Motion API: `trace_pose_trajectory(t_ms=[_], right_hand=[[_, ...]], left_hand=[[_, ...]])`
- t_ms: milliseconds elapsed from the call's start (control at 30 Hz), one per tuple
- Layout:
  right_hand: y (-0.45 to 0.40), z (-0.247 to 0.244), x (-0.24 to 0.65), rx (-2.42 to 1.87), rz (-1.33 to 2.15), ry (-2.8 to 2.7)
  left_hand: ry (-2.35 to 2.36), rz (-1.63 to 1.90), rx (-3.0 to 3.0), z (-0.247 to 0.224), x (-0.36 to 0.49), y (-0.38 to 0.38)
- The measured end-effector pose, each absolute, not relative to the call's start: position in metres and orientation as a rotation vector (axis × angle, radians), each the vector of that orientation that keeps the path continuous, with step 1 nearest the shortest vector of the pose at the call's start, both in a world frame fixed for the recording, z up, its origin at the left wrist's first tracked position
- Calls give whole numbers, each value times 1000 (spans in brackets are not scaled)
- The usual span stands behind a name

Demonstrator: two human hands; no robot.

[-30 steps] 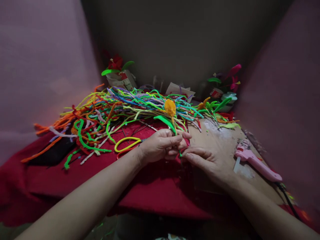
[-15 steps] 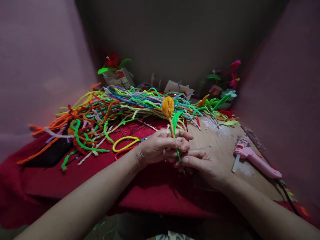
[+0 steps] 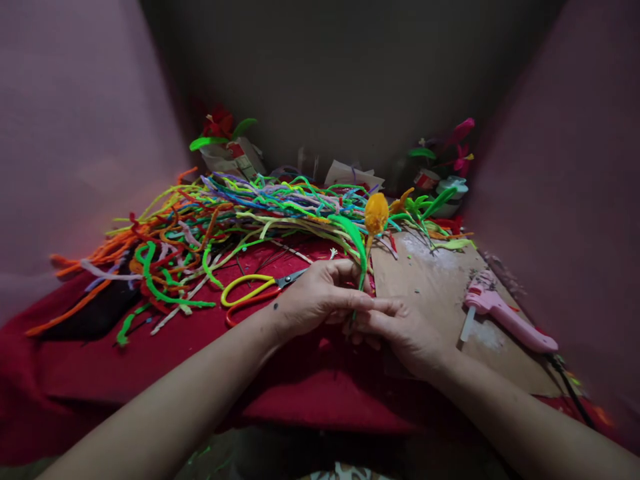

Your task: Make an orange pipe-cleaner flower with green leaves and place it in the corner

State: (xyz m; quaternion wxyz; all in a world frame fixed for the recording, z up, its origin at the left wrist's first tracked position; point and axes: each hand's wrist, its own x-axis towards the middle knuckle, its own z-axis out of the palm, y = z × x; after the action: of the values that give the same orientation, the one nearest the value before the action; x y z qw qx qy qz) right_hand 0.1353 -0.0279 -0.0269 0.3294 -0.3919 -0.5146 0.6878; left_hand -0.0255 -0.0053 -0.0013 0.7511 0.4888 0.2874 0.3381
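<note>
Between both hands stands a pipe-cleaner flower (image 3: 376, 213) with a yellow-orange bud, an orange upper stem and a long green leaf (image 3: 353, 235) on its left. My left hand (image 3: 327, 293) is closed round the stem, thumb pressed toward the right fingertips. Lower down, my right hand (image 3: 400, 330) pinches the stem's green end, its fingertips touching the left thumb. Fingers partly hide the stem. Just left of my left hand, scissors (image 3: 250, 290) with yellow and red handles lie on the red cloth (image 3: 190, 367).
A big heap of coloured pipe cleaners (image 3: 280, 200) spreads across the back and left. To the right, a pink glue gun (image 3: 505, 317) rests on a brown board (image 3: 420, 287), its cord trailing right. Finished-looking flowers (image 3: 463, 143) stand in small containers behind.
The flower has turned and its bud has shifted right, so the green leaf now shows on its left side. My hands have drawn closer together at the stem.
</note>
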Motion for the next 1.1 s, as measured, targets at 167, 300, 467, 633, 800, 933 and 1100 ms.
trace_pose_trajectory(t_ms=[167, 300, 467, 633, 800, 933, 1100], right_hand=[[-29, -23, 138, -985, 1718, -1437], [-32, -14, 142, -975, 1576, -1603], [-33, -2, 149, -997, 1476, -1873], [-30, -7, 157, -998, 1606, -1744], [-27, -18, 161, -1040, 1668, -1656], [-29, -19, 156, -1051, 1625, -1607], [-31, -14, 150, -1182, 1292, -1863]], left_hand=[[680, 744, 1026, -4, -31, 4], [650, 712, 981, -6, -31, 8], [568, 663, 970, -8, -30, 7], [470, 588, 1018, -10, -31, 12], [502, 595, 1020, -15, -35, 20], [552, 598, 1062, -19, -36, 22], [890, 540, 1350, -16, -32, 24]])
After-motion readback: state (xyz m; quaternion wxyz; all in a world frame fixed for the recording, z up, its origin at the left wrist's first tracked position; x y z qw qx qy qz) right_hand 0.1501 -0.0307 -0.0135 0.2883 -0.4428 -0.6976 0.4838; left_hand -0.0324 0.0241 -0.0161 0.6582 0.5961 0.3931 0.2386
